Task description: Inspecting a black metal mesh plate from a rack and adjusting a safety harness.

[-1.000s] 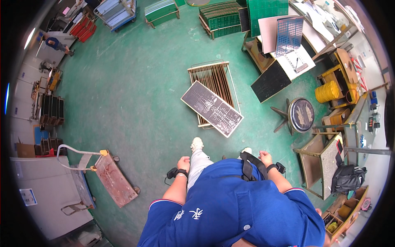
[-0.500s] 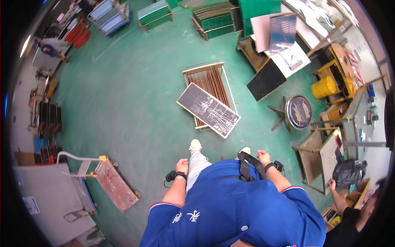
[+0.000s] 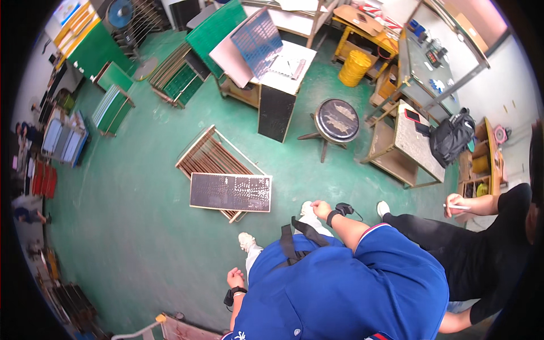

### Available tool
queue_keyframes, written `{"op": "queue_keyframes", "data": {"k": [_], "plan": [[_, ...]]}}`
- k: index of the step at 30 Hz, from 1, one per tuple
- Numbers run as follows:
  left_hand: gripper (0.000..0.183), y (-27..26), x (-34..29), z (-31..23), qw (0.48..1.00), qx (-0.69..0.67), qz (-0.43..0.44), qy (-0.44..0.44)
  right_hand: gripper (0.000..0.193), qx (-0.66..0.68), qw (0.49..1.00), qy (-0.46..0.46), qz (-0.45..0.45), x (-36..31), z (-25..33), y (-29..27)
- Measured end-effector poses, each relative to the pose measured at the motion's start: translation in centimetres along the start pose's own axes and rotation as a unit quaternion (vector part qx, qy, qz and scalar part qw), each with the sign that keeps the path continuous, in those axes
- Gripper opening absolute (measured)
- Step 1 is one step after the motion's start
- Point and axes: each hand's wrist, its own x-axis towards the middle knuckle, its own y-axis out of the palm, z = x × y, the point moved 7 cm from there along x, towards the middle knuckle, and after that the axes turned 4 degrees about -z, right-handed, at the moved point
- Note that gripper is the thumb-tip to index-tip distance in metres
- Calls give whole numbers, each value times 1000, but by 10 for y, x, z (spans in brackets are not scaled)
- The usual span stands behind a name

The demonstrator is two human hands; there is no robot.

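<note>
My left hand hangs by my left side, with its fingers loosely curled and nothing seen in them. My right hand is out in front of my right leg, also curled in and bearing nothing visible. A dark strapped device sits on each wrist. Ahead of my feet, a dark rectangular board with a light rim and rows of white specks lies across a slatted brown rack. Neither hand touches them.
A round black stool stands ahead right, beside a small table with a black backpack. A white-topped bench holds a blue mesh panel. Close on my right is a person in black with a thin white item. A trolley is lower left.
My view and body have turned to the right. The board and rack now appear further left, the trolley is mostly out of sight, and the person in black shows more fully.
</note>
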Motion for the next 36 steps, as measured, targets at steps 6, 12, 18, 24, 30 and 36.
{"op": "queue_keyframes", "data": {"k": [6,12,18,24,30,36], "plan": [[21,-6,-5,-12,1000,-6,1,-13,21,3,998,55,39,1,-3,7],[20,-7,-6,-10,1000,-10,5,-5,22,10,1000,11,3,3,-4,9],[20,-8,-9,-12,1000,7,-1,-25,22,0,1000,4,8,3,-4,12],[21,-8,-10,-14,1000,10,5,-19,20,1,1000,4,4,8,-14,16],[21,-8,-7,-8,1000,2,6,-20,20,4,1000,4,1,3,-9,12],[20,-7,-6,-4,1000,-6,6,-20,20,5,1000,9,2,2,-11,11]]}}
